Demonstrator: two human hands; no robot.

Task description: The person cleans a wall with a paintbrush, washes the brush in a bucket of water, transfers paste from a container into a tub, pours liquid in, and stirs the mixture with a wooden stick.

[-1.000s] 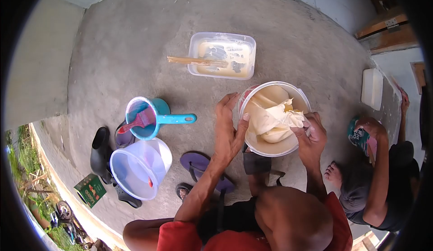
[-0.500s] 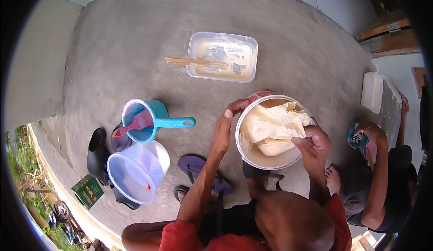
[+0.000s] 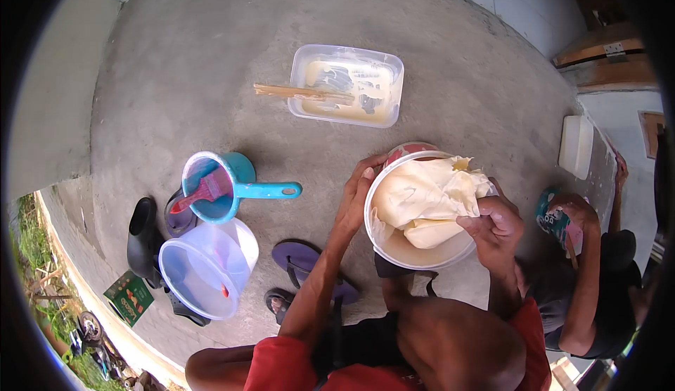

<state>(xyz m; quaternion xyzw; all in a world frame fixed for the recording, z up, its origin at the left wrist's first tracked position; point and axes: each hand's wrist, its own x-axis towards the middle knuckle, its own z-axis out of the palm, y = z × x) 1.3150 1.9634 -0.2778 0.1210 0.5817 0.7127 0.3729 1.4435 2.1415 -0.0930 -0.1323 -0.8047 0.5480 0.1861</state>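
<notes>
A round white bucket (image 3: 390, 242) with a red-marked outside is tilted toward me near my bent knee. Inside it lies a crumpled cream-coloured sheet (image 3: 408, 197), which looks like plastic coated with paint. My left hand (image 3: 357, 193) is closed on the bucket's left rim. At the right side, my right hand (image 3: 495, 228) pinches the edge of the cream sheet between thumb and fingers.
A clear tray (image 3: 397, 74) with cream residue and a wooden stick (image 3: 281, 91) lies ahead. Left are a blue dipper (image 3: 242, 169) holding a pink brush (image 3: 211, 187), a clear tub (image 3: 172, 271) and footwear (image 3: 144, 229). A co-worker's hand (image 3: 578, 212) is at right beside a green-labelled container (image 3: 548, 212).
My view has shifted slightly. My right hand keeps its pinch on the sheet and has moved a little to the right, and the sheet's folds look slightly different. My left hand stays on the rim.
</notes>
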